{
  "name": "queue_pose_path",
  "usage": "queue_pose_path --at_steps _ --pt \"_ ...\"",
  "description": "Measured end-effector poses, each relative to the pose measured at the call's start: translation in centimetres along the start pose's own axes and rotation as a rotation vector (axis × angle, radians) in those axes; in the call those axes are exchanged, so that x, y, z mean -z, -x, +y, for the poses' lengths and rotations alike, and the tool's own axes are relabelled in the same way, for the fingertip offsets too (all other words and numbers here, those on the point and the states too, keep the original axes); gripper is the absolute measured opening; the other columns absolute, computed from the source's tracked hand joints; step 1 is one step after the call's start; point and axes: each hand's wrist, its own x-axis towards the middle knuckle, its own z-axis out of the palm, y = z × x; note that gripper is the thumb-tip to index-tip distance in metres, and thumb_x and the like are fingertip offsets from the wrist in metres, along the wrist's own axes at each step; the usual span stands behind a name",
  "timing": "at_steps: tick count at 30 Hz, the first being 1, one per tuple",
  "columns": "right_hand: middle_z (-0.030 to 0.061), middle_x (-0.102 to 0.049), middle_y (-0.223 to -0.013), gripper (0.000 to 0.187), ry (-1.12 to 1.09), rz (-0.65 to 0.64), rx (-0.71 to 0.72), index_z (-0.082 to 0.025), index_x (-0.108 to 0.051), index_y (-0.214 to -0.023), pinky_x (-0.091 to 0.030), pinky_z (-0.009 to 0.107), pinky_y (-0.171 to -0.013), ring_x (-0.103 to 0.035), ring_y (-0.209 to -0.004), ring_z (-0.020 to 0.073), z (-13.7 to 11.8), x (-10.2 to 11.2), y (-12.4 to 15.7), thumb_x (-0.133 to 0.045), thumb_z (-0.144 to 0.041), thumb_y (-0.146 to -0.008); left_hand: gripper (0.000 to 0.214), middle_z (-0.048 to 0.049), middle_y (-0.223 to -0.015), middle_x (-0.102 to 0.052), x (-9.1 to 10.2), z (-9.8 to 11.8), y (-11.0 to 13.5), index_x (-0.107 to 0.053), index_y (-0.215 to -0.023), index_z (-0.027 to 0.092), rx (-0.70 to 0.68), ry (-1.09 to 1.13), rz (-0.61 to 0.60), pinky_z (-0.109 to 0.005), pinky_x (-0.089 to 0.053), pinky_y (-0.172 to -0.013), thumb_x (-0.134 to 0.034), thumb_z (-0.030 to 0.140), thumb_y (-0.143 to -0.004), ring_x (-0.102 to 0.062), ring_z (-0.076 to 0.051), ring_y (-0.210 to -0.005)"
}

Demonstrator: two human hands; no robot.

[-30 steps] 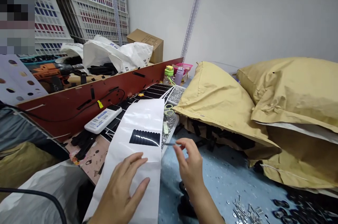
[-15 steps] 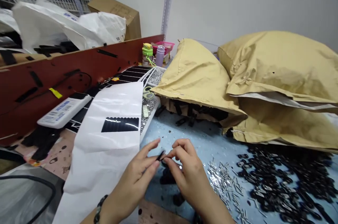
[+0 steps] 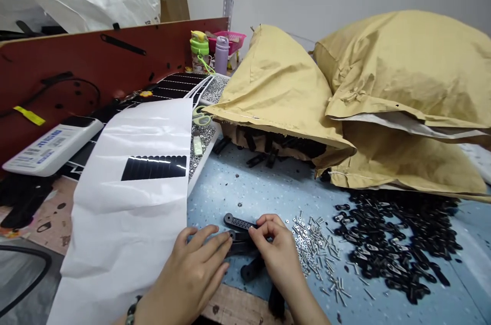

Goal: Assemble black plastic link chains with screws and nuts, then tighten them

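Observation:
My right hand pinches the right end of a flat black bar with a round hole at its far end and a patterned face. What else sits between those fingertips is too small to tell. My left hand is open, palm down with fingers stretched, its fingertips by other black bars lying below the first. More black pieces lie beneath my right hand. Beside that hand, small silver screws and washers are spread over the blue mat.
Black clip-like parts form a large heap at the right. Tan sacks stand behind, one spilling black bars. White backing paper with black stickers covers the left. Scissors, a white device and bottles are farther back.
My left hand has let go of the small black piece both hands held and now lies lower with fingers stretched. My right hand pinches a bar at the mat. The view has shifted down and right.

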Motion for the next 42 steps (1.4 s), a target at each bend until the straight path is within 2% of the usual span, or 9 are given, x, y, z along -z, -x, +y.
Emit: queue_pose_path --at_steps 18,22,27,29,31,33,35,39,42 --pt "0.0052 -0.058 -0.081 0.026 0.144 -0.028 0.047 -0.02 -0.057 -0.057 -0.044 0.029 -0.06 -0.057 -0.066 0.0174 0.2 0.0 0.5 -0.059 -0.027 -0.082 0.032 -0.0019 -0.105 -0.068 -0.3 0.8 -0.7 -0.059 -0.12 0.02 0.029 -0.005 -0.007 -0.04 -0.027 -0.092 -0.047 0.019 -0.091 -0.057 -0.021 -0.099" --pt "0.0022 -0.055 -0.074 0.025 0.39 -0.052 0.072 -0.021 -0.05 -0.059 -0.042 0.029 -0.058 -0.055 -0.062 0.0172 0.2 0.2 0.3 -0.063 -0.025 -0.08 0.034 -0.0038 -0.103 -0.068 -0.5 1.1 -0.9 -0.06 -0.118 0.02 0.051 -0.004 0.007 -0.042 -0.026 -0.093 -0.043 0.013 -0.09 -0.057 -0.023 -0.099" --pt "0.002 -0.052 -0.073 0.036 0.665 -0.034 0.094 -0.022 -0.045 -0.061 -0.04 0.031 -0.054 -0.052 -0.059 0.0183 0.0 1.6 0.1 -0.071 -0.043 -0.075 0.035 -0.0046 -0.105 -0.066 0.1 0.9 -1.4 -0.063 -0.115 0.023 0.08 0.052 0.02 -0.042 -0.029 -0.091 -0.046 0.013 -0.085 -0.055 -0.024 -0.099" --pt "0.0048 -0.055 -0.091 0.023 0.522 -0.042 0.19 -0.022 -0.054 -0.081 -0.045 0.031 -0.06 -0.054 -0.068 0.018 -0.6 2.2 0.3 -0.07 -0.038 -0.077 0.033 -0.0059 -0.111 -0.063 0.4 0.8 -1.8 -0.064 -0.111 0.024 0.103 0.097 0.015 -0.044 -0.031 -0.091 -0.049 0.016 -0.084 -0.052 -0.026 -0.101" --pt "0.0051 -0.054 -0.104 0.024 0.313 -0.173 0.303 -0.023 -0.053 -0.104 -0.048 0.03 -0.07 -0.056 -0.078 0.016 -1.5 2.5 0.7 -0.064 -0.028 -0.083 0.03 -0.0069 -0.116 -0.06 0.7 0.8 -2.1 -0.066 -0.107 0.023 0.109 0.144 -0.007 -0.045 -0.033 -0.092 -0.051 0.017 -0.081 -0.05 -0.028 -0.105" --pt "0.0018 -0.057 -0.097 0.014 0.167 -0.324 0.367 -0.026 -0.055 -0.101 -0.047 0.027 -0.073 -0.056 -0.081 0.0142 -2.4 2.3 1.1 -0.056 -0.022 -0.088 0.033 -0.0071 -0.12 -0.057 1.0 0.9 -2.5 -0.065 -0.109 0.024 0.117 0.183 -0.056 -0.046 -0.036 -0.094 -0.051 0.017 -0.08 -0.048 -0.03 -0.109" --pt "-0.0011 -0.057 -0.082 0.008 0.103 -0.367 0.361 -0.024 -0.057 -0.085 -0.046 0.026 -0.07 -0.056 -0.077 0.0136 -2.8 2.0 1.1 -0.052 -0.02 -0.09 0.041 -0.0071 -0.128 -0.052 1.3 0.8 -2.6 -0.059 -0.121 0.025 0.137 0.205 -0.111 -0.044 -0.039 -0.095 -0.05 0.017 -0.082 -0.045 -0.03 -0.116" --pt "-0.0024 -0.054 -0.073 0.008 -0.064 -0.221 0.129 -0.023 -0.054 -0.085 -0.046 0.023 -0.053 -0.053 -0.061 0.0119 -2.0 1.6 -0.1 -0.054 -0.031 -0.088 0.055 -0.0106 -0.143 -0.038 1.5 0.0 -2.3 -0.03 -0.145 0.02 0.25 0.197 -0.045 -0.039 -0.042 -0.095 -0.042 0.023 -0.092 -0.04 -0.028 -0.125" --pt "-0.0039 -0.052 -0.072 0.018 -0.243 -0.183 -0.093 -0.022 -0.053 -0.087 -0.042 0.02 -0.039 -0.049 -0.05 0.009 -1.1 1.2 -1.5 -0.059 -0.038 -0.081 0.051 -0.007 -0.139 -0.048 0.9 -0.4 -2.1 -0.035 -0.142 0.022 0.197 0.071 -0.029 -0.042 -0.035 -0.097 -0.043 0.02 -0.092 -0.042 -0.029 -0.124"
